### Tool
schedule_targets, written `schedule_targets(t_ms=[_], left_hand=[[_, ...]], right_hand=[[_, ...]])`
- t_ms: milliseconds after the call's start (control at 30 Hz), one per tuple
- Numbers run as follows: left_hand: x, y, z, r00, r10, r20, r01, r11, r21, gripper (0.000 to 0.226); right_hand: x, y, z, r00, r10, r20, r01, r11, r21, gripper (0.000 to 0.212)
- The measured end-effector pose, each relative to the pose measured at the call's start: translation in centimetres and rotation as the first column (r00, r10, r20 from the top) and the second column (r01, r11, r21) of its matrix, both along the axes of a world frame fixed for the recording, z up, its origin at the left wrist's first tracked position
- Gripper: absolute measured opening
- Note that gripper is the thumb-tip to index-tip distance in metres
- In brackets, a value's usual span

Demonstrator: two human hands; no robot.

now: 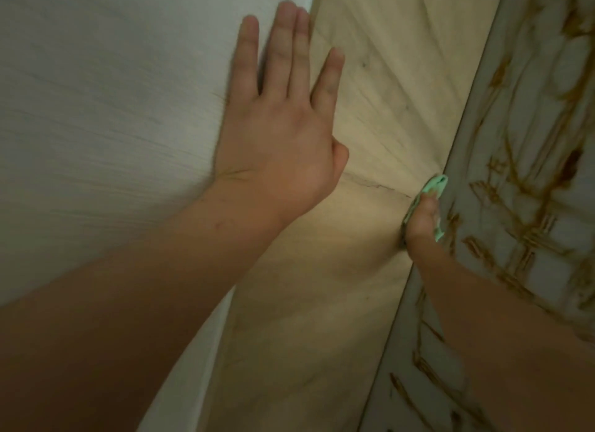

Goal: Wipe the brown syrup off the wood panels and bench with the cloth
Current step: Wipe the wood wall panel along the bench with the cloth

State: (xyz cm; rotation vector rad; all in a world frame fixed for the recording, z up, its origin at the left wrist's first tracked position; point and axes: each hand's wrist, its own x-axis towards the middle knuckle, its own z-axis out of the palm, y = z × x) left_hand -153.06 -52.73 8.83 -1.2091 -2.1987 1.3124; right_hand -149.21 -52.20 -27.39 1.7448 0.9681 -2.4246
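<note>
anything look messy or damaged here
Yes: brown syrup streaks crisscross the grey panel on the right, unwiped. A thin, dark, crack-like line crosses the pale wood panel beside the cloth.

A broad pale grey-white surface with a matt, finely textured face fills the left side of the view, from the top edge down to the left edge. Thin, close-set streaks like a fine grain run across it, roughly level on the left and slanting upward toward its right edge. That right edge runs on a slant from the top middle of the view down toward the bottom. Along the lower stretch of this edge lies a smooth, brighter white strip, plain and without streaks. The picture is soft and blurred, so it is not clear whether the surface is a wall or a board.
</note>
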Motion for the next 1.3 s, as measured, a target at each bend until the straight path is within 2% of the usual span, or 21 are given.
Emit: schedule_targets(t_ms=[67, 133, 200, 233, 300, 367, 433, 533, 633, 733, 800, 833, 900, 967, 1067, 1167, 1233, 1300], left_hand=[[0.1, 0.1, 0.0, 1.000, 0.006, -0.007, -0.006, 1.000, -0.010, 0.082], [0.1, 0.1, 0.1, 1.000, 0.005, -0.009, -0.005, 1.000, -0.012, 0.081], [0.1, 0.1, 0.1, 1.000, 0.004, -0.016, -0.005, 1.000, -0.021, 0.080], [0.2, 0.2, 0.2, 1.000, 0.006, -0.011, -0.006, 1.000, -0.024, 0.080], [0.4, 0.3, 0.3, 1.000, 0.014, -0.006, -0.014, 1.000, -0.022, 0.081], [0.5, 0.5, 0.7, 1.000, 0.025, 0.000, -0.025, 1.000, -0.014, 0.081], [0.7, 0.7, 0.8, 0.999, 0.032, 0.016, -0.032, 0.999, -0.007, 0.082], [0.9, 0.8, 0.8, 0.999, 0.046, -0.016, -0.047, 0.999, -0.020, 0.082], [0.8, 0.6, 0.8, 0.999, 0.041, -0.014, -0.041, 0.999, 0.001, 0.082], [0.5, 0.2, 0.5, 0.999, 0.037, -0.004, -0.037, 0.999, -0.006, 0.081], [0.2, 0.2, 0.4, 1.000, 0.021, -0.010, -0.021, 1.000, -0.016, 0.081], [0.2, 0.2, 0.3, 1.000, 0.019, -0.003, -0.019, 1.000, -0.007, 0.081], [0.2, 0.4, 0.4, 0.999, 0.030, 0.016, -0.030, 1.000, 0.005, 0.081], [0.3, 0.5, 0.5, 0.998, 0.048, 0.032, -0.048, 0.999, 0.005, 0.080], [0.2, 0.6, 0.4, 0.997, 0.033, 0.069, -0.035, 0.999, 0.033, 0.078], [0.3, 0.7, 0.6, 0.994, 0.047, 0.096, -0.050, 0.998, 0.035, 0.077], [0.1, 0.7, 0.4, 0.996, 0.026, 0.082, -0.030, 0.999, 0.045, 0.076], [0.0, 0.6, 0.5, 0.997, 0.015, 0.076, -0.020, 0.998, 0.067, 0.075]], right_hand=[[1.4, -1.6, 0.9, 1.000, 0.004, 0.002, -0.004, 0.999, -0.051, 0.087], [1.7, -2.9, -1.0, 0.999, -0.054, -0.007, 0.053, 0.993, -0.110, 0.097], [-0.3, -3.5, -5.6, 0.993, -0.095, 0.068, 0.106, 0.978, -0.179, 0.110], [-1.0, -3.0, -5.5, 0.987, -0.119, 0.109, 0.137, 0.975, -0.173, 0.111], [-1.5, -1.0, 1.7, 0.992, -0.097, 0.080, 0.106, 0.987, -0.122, 0.106], [-1.0, 0.0, 12.5, 0.997, -0.028, -0.078, 0.032, 0.999, 0.044, 0.086], [-0.5, -0.4, 18.4, 0.968, 0.007, -0.253, 0.051, 0.973, 0.224, 0.067], [-2.1, 1.2, 21.1, 0.894, 0.147, -0.423, 0.084, 0.873, 0.481, 0.057], [-4.8, 5.6, 19.3, 0.879, 0.205, -0.431, 0.105, 0.798, 0.594, 0.060], [-6.6, 8.3, 14.6, 0.918, 0.158, -0.364, 0.073, 0.835, 0.546, 0.059], [-7.0, 8.9, 10.8, 0.945, 0.103, -0.311, 0.047, 0.897, 0.440, 0.061], [-7.0, 9.0, 8.4, 0.959, 0.079, -0.273, 0.022, 0.936, 0.351, 0.068], [-7.4, 8.3, 2.6, 0.978, 0.041, -0.204, -0.013, 0.991, 0.134, 0.095], [-7.7, 7.2, -2.4, 0.985, 0.025, -0.168, -0.027, 1.000, -0.006, 0.114], [-6.7, 5.7, -1.3, 0.994, 0.022, -0.106, -0.031, 0.996, -0.083, 0.111], [-5.1, 6.3, 6.5, 0.984, 0.136, -0.119, -0.143, 0.988, -0.059, 0.097], [-4.3, 8.1, 12.2, 0.953, 0.212, -0.217, -0.195, 0.976, 0.098, 0.078], [-4.4, 10.4, 16.1, 0.900, 0.318, -0.299, -0.213, 0.918, 0.336, 0.062]])
